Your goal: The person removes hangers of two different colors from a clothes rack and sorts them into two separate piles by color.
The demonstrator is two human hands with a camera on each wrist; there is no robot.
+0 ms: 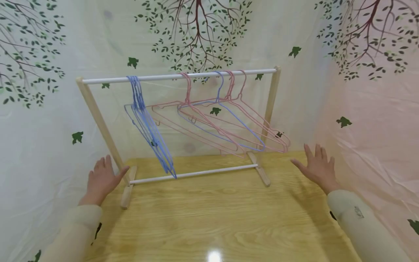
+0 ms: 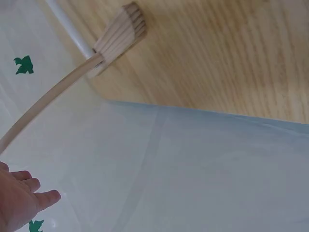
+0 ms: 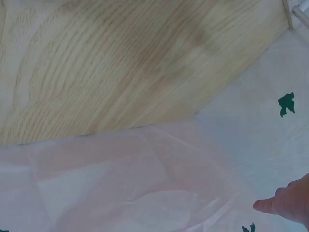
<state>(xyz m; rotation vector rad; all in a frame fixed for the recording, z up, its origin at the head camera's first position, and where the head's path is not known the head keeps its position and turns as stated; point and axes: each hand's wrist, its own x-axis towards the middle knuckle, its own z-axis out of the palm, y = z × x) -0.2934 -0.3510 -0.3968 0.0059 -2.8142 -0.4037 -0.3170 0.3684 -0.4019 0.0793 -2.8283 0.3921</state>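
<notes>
Item: wooden-framed clothes rack, white top rail and white lower bar, standing toward the back of a wooden table.

Hangers: a bunch of blue wire hangers hung near the rail's left end; pink wire hangers, one blue among them, spread along the right half.

Left hand: fingers straight and slightly apart, holding nothing, thumb tip just beside the rack's left upright.

Right hand: fingers spread, empty, well apart from the rack's right foot.

Open room: bare tabletop in front of the rack and between both hands.

Surroundings: plastic sheeting printed with trees and leaves closed in the table's back and both sides.
</notes>
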